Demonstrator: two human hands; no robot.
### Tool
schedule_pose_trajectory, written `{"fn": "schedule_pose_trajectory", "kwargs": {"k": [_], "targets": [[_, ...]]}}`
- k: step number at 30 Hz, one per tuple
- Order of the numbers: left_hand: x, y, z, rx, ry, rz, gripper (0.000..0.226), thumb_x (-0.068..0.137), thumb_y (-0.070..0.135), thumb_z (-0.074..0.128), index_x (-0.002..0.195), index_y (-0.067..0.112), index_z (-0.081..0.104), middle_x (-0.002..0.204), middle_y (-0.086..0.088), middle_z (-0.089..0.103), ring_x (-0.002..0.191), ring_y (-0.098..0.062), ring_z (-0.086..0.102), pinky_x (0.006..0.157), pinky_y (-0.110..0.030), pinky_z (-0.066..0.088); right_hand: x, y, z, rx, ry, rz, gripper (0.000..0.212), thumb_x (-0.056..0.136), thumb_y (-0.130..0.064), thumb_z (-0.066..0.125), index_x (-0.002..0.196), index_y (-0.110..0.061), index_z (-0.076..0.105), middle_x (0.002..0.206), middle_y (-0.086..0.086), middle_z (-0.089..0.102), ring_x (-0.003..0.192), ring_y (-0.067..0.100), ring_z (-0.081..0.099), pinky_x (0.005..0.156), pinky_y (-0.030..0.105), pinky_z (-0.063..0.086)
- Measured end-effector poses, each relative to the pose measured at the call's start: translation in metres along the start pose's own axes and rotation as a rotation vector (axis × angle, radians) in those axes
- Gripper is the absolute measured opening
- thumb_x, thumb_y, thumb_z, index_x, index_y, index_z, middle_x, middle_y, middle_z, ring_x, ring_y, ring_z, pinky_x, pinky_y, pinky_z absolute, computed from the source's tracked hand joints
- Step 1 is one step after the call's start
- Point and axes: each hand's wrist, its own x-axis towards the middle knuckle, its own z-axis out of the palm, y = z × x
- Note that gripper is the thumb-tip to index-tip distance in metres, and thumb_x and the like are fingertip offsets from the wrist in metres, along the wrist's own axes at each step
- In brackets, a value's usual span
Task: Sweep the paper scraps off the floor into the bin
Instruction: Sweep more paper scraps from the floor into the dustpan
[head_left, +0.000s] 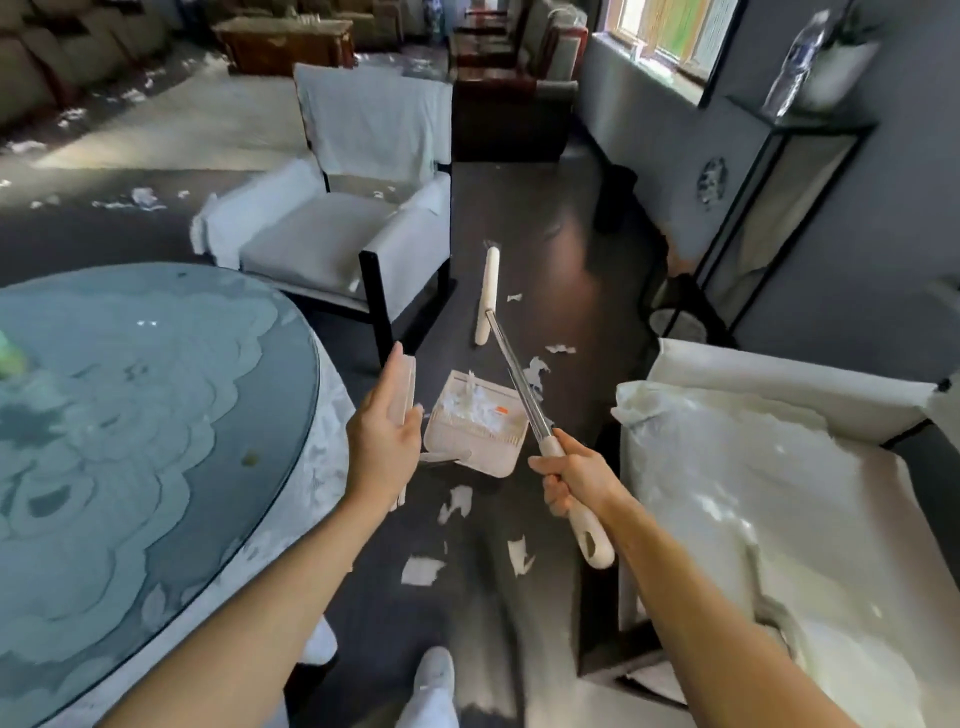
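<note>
My left hand (382, 434) grips the upright beige handle (407, 389) of a dustpan (475, 428) that rests on the dark floor and holds a heap of white paper scraps. My right hand (574, 475) is curled round the cream grip of a broom (584, 519). Its metal pole (511, 371) slants up and away to the cream broom head (488, 296), which lies on the floor beyond the pan. Loose paper scraps (423, 569) lie on the floor near my feet, and more paper scraps (535, 371) lie to the right of the pole.
A round glass-topped table (130, 415) fills the left. A white-covered armchair (332, 234) stands ahead on the left, another white-covered chair (769, 467) close on the right. A black metal shelf (769, 208) stands by the right wall. My white shoe (434, 680) is below.
</note>
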Motion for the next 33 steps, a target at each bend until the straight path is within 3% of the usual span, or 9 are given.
{"fn": "schedule_pose_trajectory", "kwargs": {"k": [3,7,12,16,18,21,26,30,33], "targets": [[0.091,-0.02,0.032,0.026,-0.039,-0.008,0.07,0.086,-0.007,0.057,0.146,0.019,0.034,0.135,0.022,0.037,0.122,0.004,0.037,0.096,0.004,0.022,0.065,-0.06,0.0,0.053,0.024,-0.004,0.067,0.092,0.003,0.053,0.148,-0.029,0.032,0.056,0.002,0.049,0.038,0.007,0.039,0.035,0.018,0.037],[0.208,-0.041,0.087,0.026,-0.086,-0.009,0.069,0.086,-0.008,0.056,0.146,0.021,0.036,0.139,0.018,0.039,0.126,0.005,0.037,0.107,-0.009,0.026,0.146,-0.125,-0.006,0.111,0.065,-0.039,0.071,0.092,0.005,0.05,0.15,-0.027,0.027,0.05,0.001,0.044,0.039,0.009,0.038,0.034,0.02,0.035],[0.349,-0.08,0.178,0.044,-0.063,-0.019,0.066,0.087,-0.006,0.056,0.145,0.018,0.037,0.134,0.018,0.04,0.113,0.017,0.034,0.092,0.006,0.021,0.292,-0.217,-0.033,0.19,0.093,-0.06,0.068,0.092,0.006,0.047,0.149,-0.024,0.027,0.053,0.004,0.039,0.038,0.009,0.033,0.033,0.019,0.032],[0.471,-0.107,0.256,0.026,-0.053,-0.05,0.067,0.087,-0.006,0.054,0.146,0.02,0.036,0.138,0.02,0.037,0.122,0.015,0.031,0.097,0.004,0.019,0.407,-0.324,-0.074,0.186,0.095,-0.047,0.065,0.093,0.006,0.049,0.149,-0.021,0.028,0.044,-0.001,0.04,0.034,0.006,0.034,0.033,0.017,0.032],[0.532,-0.108,0.291,0.029,-0.047,-0.056,0.066,0.088,-0.005,0.055,0.146,0.021,0.037,0.138,0.022,0.036,0.128,0.009,0.031,0.097,0.004,0.018,0.451,-0.38,-0.091,0.194,0.078,-0.064,0.055,0.093,0.006,0.049,0.139,-0.022,0.037,0.043,-0.002,0.039,0.033,0.005,0.033,0.033,0.015,0.031],[0.612,-0.108,0.331,0.042,-0.033,-0.052,0.066,0.087,-0.005,0.054,0.145,0.02,0.037,0.138,0.022,0.036,0.123,0.016,0.03,0.098,0.003,0.019,0.513,-0.452,-0.106,0.183,0.072,-0.072,0.048,0.093,0.006,0.049,0.124,-0.031,0.039,0.047,-0.001,0.04,0.033,0.005,0.034,0.033,0.015,0.032],[0.754,-0.141,0.402,0.023,-0.034,0.008,0.063,0.087,0.005,0.054,0.146,0.018,0.036,0.145,0.015,0.036,0.138,-0.007,0.033,0.115,-0.029,0.026,0.625,-0.551,-0.122,0.182,0.093,-0.068,0.063,0.093,0.005,0.05,0.147,-0.024,0.034,0.059,0.004,0.041,0.037,0.006,0.036,0.033,0.017,0.034],[0.872,-0.178,0.458,0.028,-0.068,0.029,0.066,0.087,-0.003,0.057,0.146,0.016,0.036,0.14,0.004,0.048,0.126,-0.017,0.049,0.102,-0.017,0.033,0.725,-0.624,-0.125,0.227,0.111,-0.107,0.051,0.092,0.007,0.049,0.126,-0.031,0.042,0.063,0.004,0.038,0.039,0.006,0.035,0.033,0.016,0.033],[0.972,-0.21,0.49,0.045,-0.122,0.066,0.07,0.086,-0.004,0.057,0.147,0.019,0.032,0.137,0.011,0.046,0.12,-0.02,0.054,0.097,-0.023,0.04,0.803,-0.685,-0.116,0.271,0.161,-0.121,0.039,0.093,0.007,0.048,0.11,-0.028,0.044,0.064,0.003,0.037,0.039,0.004,0.034,0.033,0.015,0.031]]}}
